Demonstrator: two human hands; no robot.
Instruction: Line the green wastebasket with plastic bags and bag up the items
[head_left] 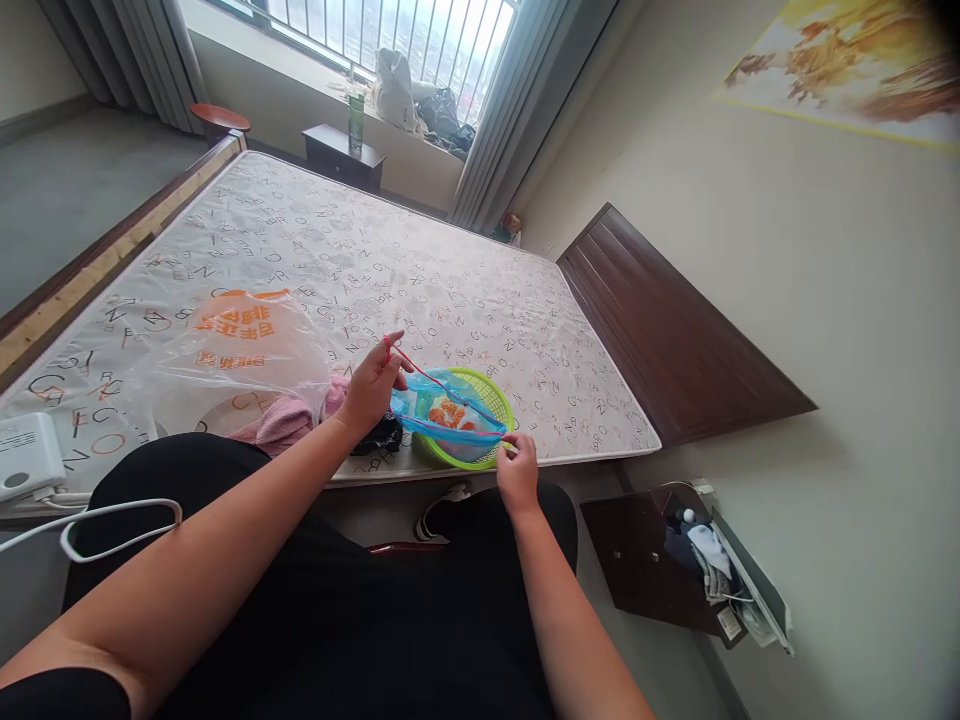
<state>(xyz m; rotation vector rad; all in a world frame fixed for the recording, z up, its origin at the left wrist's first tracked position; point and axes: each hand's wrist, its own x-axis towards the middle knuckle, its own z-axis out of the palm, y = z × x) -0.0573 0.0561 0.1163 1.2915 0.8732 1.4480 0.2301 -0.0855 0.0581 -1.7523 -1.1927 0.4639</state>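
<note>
A green basket [480,385] stands at the mattress edge, lined by a blue plastic bag [431,385] with orange and white scraps inside. A red drawstring [425,372] runs from the bag up to my left hand [373,385], where it loops round the raised index finger; the fingers are partly curled on it. At the basket's right rim my right hand [517,465] pinches the bag's edge and the string there. Left of the basket, a clear plastic bag with orange print [240,335] lies by a pink cloth [281,428].
The patterned mattress [450,265] spreads ahead, with a dark headboard [675,340] at right. A white device [30,455] with a cable sits far left. A bedside cabinet [622,550] holding clothes stands lower right.
</note>
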